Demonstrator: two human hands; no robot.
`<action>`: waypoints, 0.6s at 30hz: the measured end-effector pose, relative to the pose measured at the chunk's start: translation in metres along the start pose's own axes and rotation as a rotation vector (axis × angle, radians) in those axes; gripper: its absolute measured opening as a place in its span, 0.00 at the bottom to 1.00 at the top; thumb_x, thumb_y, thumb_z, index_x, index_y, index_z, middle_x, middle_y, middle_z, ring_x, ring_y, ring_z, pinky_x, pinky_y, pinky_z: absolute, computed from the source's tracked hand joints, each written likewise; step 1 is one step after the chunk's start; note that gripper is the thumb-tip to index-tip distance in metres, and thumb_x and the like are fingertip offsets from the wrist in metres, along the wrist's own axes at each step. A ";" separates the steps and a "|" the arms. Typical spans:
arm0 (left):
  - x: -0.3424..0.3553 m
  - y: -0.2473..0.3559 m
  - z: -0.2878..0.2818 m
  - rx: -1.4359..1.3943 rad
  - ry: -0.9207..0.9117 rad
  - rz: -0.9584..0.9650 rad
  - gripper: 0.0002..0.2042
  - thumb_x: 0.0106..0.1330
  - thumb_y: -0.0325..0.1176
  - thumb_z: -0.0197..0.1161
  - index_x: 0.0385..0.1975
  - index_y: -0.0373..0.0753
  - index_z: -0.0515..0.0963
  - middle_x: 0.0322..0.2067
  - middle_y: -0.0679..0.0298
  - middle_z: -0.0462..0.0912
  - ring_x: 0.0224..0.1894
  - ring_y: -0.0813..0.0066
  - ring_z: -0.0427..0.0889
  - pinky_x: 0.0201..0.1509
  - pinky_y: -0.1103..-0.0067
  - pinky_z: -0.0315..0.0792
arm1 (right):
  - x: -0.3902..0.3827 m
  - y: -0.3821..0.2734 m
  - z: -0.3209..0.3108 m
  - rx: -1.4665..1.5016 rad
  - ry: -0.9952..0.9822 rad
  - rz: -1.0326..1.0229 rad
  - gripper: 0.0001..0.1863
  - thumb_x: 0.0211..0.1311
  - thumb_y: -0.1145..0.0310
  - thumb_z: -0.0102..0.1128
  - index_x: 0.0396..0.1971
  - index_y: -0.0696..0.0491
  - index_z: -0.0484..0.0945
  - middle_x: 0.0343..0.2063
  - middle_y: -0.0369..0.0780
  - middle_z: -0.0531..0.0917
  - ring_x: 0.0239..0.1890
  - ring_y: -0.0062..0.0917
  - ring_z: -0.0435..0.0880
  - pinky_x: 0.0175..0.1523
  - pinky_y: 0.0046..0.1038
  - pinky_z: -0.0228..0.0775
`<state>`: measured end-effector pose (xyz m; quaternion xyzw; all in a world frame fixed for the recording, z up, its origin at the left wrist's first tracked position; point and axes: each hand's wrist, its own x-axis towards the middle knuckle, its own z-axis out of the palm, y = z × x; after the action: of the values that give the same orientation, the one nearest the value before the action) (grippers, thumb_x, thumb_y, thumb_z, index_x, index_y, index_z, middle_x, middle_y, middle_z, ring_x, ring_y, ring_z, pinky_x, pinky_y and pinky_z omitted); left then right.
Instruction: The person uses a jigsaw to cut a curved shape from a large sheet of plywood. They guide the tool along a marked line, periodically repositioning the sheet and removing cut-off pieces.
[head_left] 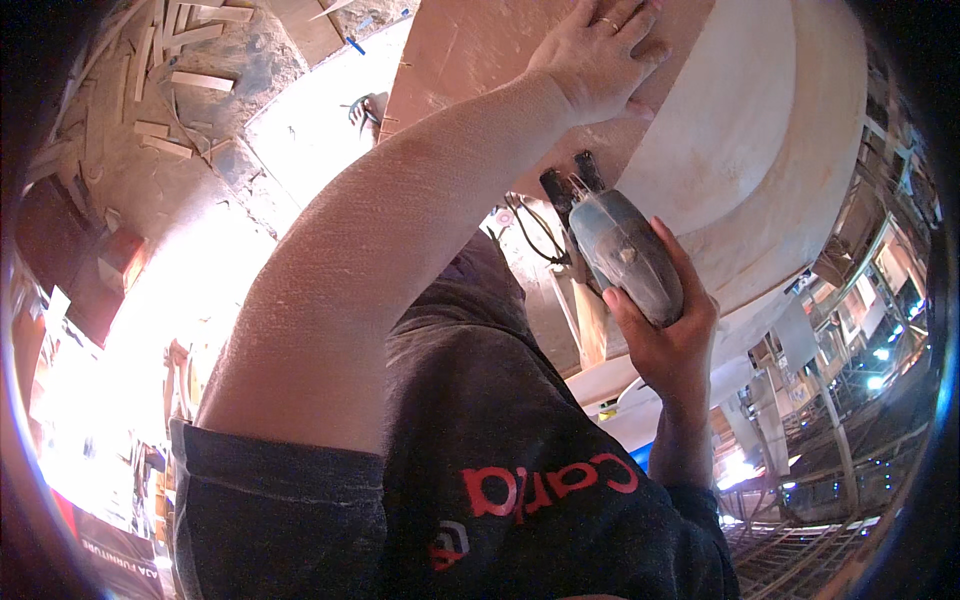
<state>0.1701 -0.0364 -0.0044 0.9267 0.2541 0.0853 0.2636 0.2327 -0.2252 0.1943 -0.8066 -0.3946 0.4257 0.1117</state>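
My left hand (598,62) lies flat with fingers spread on a large brown plywood sheet (470,50), pressing it down; a ring shows on one finger. My right hand (668,335) grips a dusty blue-grey power saw (625,255) whose black base (565,185) sits against the sheet's edge, just below my left hand. A pale curved wooden panel (760,130) lies to the right of the sheet, beside the saw. My left forearm crosses the middle of the picture, and my dark shirt fills the lower part.
Loose wood offcuts (185,85) lie scattered on the dusty floor at upper left. A black cable (535,235) loops beside the saw. Wooden frames and racks (830,400) stand at right. Bright glare washes out the left side.
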 end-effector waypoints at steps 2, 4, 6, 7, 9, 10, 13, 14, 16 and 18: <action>0.004 0.003 -0.001 -0.004 -0.027 -0.011 0.39 0.65 0.64 0.60 0.71 0.44 0.69 0.77 0.48 0.54 0.81 0.50 0.46 0.82 0.48 0.36 | -0.002 -0.001 -0.003 0.009 0.014 0.007 0.39 0.54 0.72 0.76 0.68 0.57 0.72 0.50 0.53 0.87 0.52 0.35 0.89 0.56 0.36 0.80; 0.004 0.004 0.000 0.011 -0.018 -0.008 0.39 0.65 0.64 0.60 0.71 0.44 0.69 0.77 0.47 0.53 0.81 0.50 0.46 0.82 0.48 0.36 | -0.004 -0.001 -0.005 0.005 0.015 0.007 0.39 0.54 0.72 0.76 0.68 0.57 0.72 0.51 0.53 0.87 0.53 0.35 0.88 0.56 0.36 0.80; 0.005 0.006 0.002 0.007 0.000 0.004 0.40 0.65 0.63 0.60 0.71 0.43 0.69 0.77 0.47 0.53 0.81 0.49 0.45 0.82 0.48 0.35 | -0.002 -0.002 -0.011 -0.016 0.004 -0.002 0.40 0.53 0.72 0.76 0.68 0.57 0.72 0.51 0.53 0.86 0.53 0.35 0.88 0.57 0.36 0.80; 0.003 0.006 0.003 -0.002 0.011 0.014 0.40 0.65 0.63 0.60 0.71 0.43 0.68 0.77 0.46 0.53 0.81 0.49 0.45 0.82 0.47 0.35 | -0.005 -0.002 -0.018 0.004 -0.003 0.009 0.40 0.53 0.72 0.77 0.68 0.57 0.72 0.51 0.53 0.86 0.53 0.35 0.88 0.57 0.36 0.80; 0.002 0.006 0.000 0.006 -0.013 0.012 0.40 0.66 0.63 0.59 0.72 0.43 0.68 0.77 0.46 0.53 0.81 0.49 0.45 0.82 0.47 0.35 | -0.012 -0.002 -0.031 0.054 -0.021 0.031 0.40 0.53 0.72 0.77 0.68 0.56 0.71 0.51 0.53 0.86 0.53 0.37 0.88 0.57 0.36 0.80; 0.005 0.005 -0.002 0.019 -0.045 -0.001 0.40 0.66 0.63 0.59 0.72 0.43 0.68 0.77 0.46 0.53 0.81 0.49 0.45 0.81 0.46 0.35 | -0.011 0.000 -0.034 0.023 -0.035 0.012 0.40 0.53 0.71 0.77 0.68 0.56 0.72 0.51 0.52 0.86 0.53 0.37 0.88 0.57 0.36 0.80; 0.007 0.006 -0.001 0.011 -0.063 0.000 0.40 0.67 0.63 0.59 0.72 0.43 0.67 0.77 0.45 0.53 0.81 0.48 0.44 0.81 0.45 0.34 | -0.010 0.002 -0.037 -0.009 -0.049 -0.013 0.39 0.54 0.70 0.77 0.68 0.55 0.72 0.51 0.52 0.87 0.53 0.36 0.88 0.57 0.37 0.80; 0.007 0.005 -0.001 0.004 -0.061 0.000 0.40 0.67 0.63 0.59 0.72 0.43 0.67 0.77 0.45 0.52 0.81 0.48 0.44 0.81 0.45 0.34 | -0.010 0.003 -0.038 0.027 -0.048 -0.004 0.39 0.55 0.70 0.76 0.68 0.55 0.72 0.52 0.52 0.87 0.53 0.36 0.88 0.57 0.37 0.80; 0.005 0.004 0.001 0.008 -0.019 0.009 0.40 0.67 0.63 0.58 0.72 0.43 0.67 0.77 0.45 0.52 0.81 0.47 0.44 0.81 0.44 0.34 | -0.006 0.003 -0.040 0.032 -0.053 -0.011 0.39 0.55 0.69 0.76 0.68 0.54 0.72 0.52 0.52 0.87 0.53 0.36 0.88 0.57 0.38 0.80; 0.002 0.006 -0.001 0.011 -0.016 0.011 0.39 0.67 0.63 0.58 0.72 0.42 0.67 0.77 0.45 0.52 0.81 0.47 0.44 0.81 0.44 0.34 | -0.006 0.004 -0.044 -0.034 -0.061 -0.034 0.39 0.55 0.68 0.76 0.68 0.54 0.72 0.52 0.52 0.86 0.53 0.35 0.88 0.56 0.38 0.80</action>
<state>0.1745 -0.0395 -0.0001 0.9300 0.2475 0.0777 0.2603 0.2673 -0.2255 0.2232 -0.7880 -0.4189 0.4414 0.0930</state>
